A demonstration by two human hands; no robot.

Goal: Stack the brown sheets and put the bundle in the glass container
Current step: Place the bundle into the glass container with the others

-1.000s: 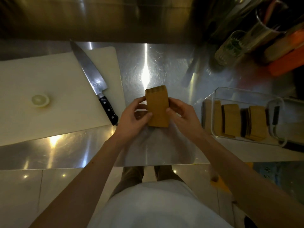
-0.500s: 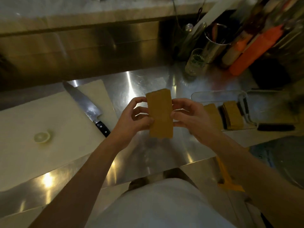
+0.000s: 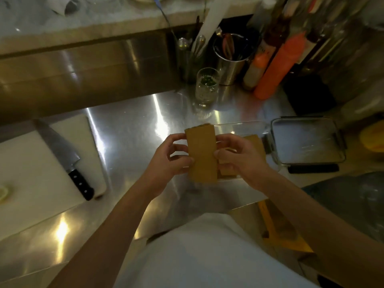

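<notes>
A stack of brown sheets (image 3: 202, 152) stands upright above the steel counter, held between both hands. My left hand (image 3: 168, 161) pinches its left edge and my right hand (image 3: 239, 159) grips its right edge. Just behind my right hand lies the glass container (image 3: 239, 126), mostly hidden by that hand. Another brown bundle (image 3: 254, 145) shows inside it.
A white cutting board (image 3: 31, 167) with a chef's knife (image 3: 62, 156) lies at the left. A container lid (image 3: 307, 142) rests to the right of the glass container. A drinking glass (image 3: 206, 87), a steel utensil pot (image 3: 231, 59) and orange bottles (image 3: 276, 67) stand at the back.
The view has tilted up and swung, so the back of the counter shows. The stack in both hands has moved right, close to the glass container.
</notes>
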